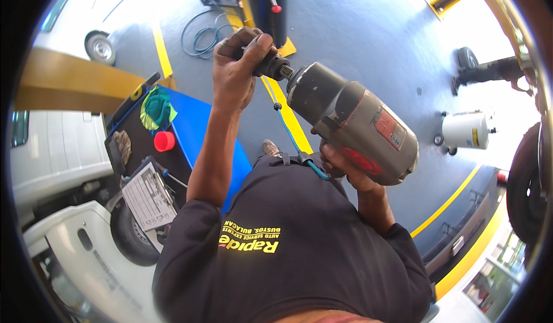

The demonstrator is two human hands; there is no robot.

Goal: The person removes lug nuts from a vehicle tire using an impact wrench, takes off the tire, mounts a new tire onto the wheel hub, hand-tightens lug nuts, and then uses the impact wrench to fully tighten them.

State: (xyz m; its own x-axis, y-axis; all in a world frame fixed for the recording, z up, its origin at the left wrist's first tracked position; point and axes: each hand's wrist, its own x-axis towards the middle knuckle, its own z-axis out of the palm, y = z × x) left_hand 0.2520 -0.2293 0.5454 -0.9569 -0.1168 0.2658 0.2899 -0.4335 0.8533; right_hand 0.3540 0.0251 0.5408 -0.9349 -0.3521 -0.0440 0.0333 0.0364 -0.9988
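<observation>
My right hand [348,170] is wrapped round the handle of a big grey-and-black air impact wrench [348,121], held up in front of my chest. A teal air hose [317,169] runs at the base of the handle. The wrench's nose points to the upper left, toward my left hand [236,58]. Closed round a black impact socket [268,67], my left hand holds it in line with the drive. The square metal drive [286,72] shows between socket and nose; how far it sits in the socket I cannot tell.
At left stands a blue cart [199,118] with a green cloth [156,110], a red cup-like piece [164,141] and a clipboard [148,199]. A coiled hose [199,40] lies on the floor. Yellow lift posts, white vehicles and a wheeled white tank [465,131] surround me.
</observation>
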